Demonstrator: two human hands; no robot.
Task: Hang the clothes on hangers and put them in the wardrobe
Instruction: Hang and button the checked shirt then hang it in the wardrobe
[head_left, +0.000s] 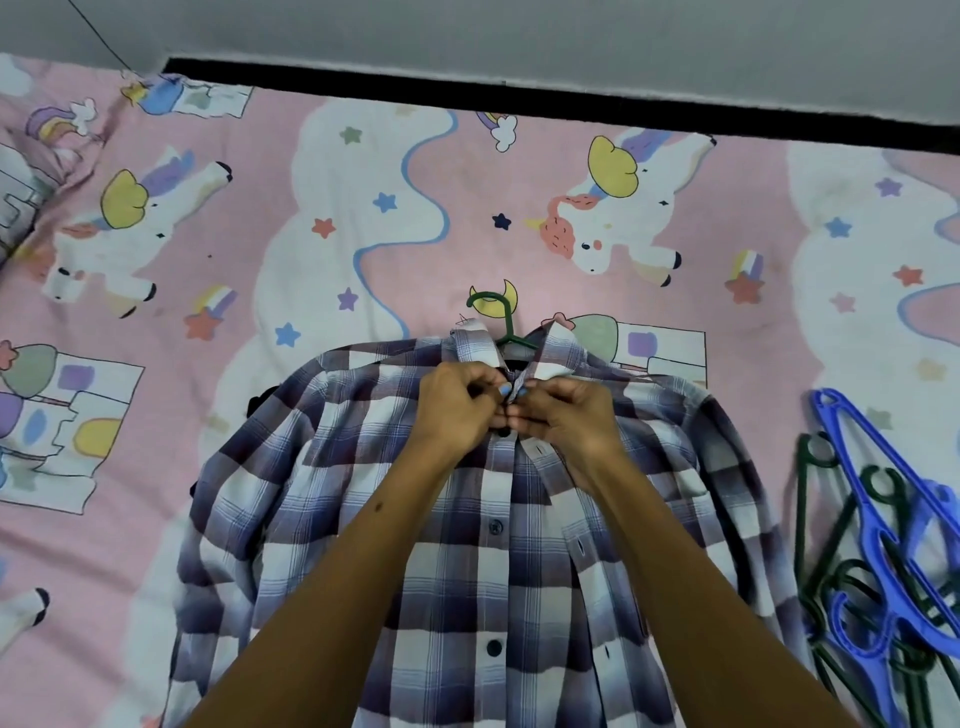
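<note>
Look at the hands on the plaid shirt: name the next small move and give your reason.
Probably finish pushing the top button through its hole. Both the left hand and right hand pinch the placket just below the collar; the shirt already sits on the green hanger, and the lower buttons are open.

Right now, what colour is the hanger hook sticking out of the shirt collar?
Dark green hanger hook, seen in the head view above the plaid shirt collar.

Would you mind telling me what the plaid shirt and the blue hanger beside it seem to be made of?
Plaid shirt: looks like thin woven cloth, probably cotton, matte; it drapes in soft folds.
Blue hanger: apparently moulded plastic, smooth with a slight sheen and cut-out openings.
</note>
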